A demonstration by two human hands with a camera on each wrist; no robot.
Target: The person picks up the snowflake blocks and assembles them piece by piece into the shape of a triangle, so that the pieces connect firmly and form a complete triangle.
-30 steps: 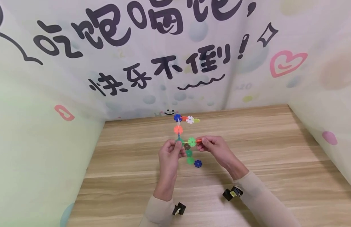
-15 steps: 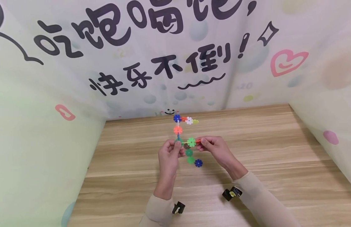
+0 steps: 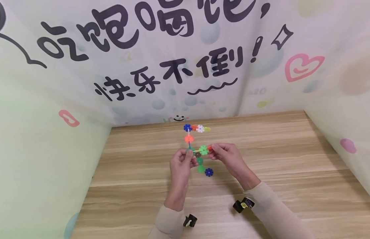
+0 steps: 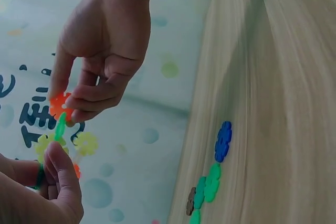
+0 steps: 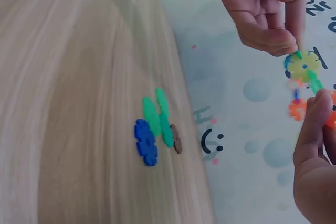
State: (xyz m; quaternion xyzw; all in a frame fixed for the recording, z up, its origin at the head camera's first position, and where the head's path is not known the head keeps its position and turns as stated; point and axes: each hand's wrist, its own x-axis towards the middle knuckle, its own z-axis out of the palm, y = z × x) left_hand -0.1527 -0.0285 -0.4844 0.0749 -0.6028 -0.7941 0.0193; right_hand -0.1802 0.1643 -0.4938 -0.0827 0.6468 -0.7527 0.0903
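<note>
- From my end I see a long, plain beige sleeve on the left arm [image 3: 167, 221], ending in a snug cuff.
- The right sleeve [image 3: 276, 205] matches its beige, with soft creases.
- Beside the left cuff I make out a small black block [image 3: 191, 219] with a pale patch.
- Beside the right cuff sits a black two-part block [image 3: 238, 206] with a yellowish patch.

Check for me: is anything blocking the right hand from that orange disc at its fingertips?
Nothing visible is: the right hand pinches the orange disc, whose edge appears to meet the light green disc beside it.
</note>
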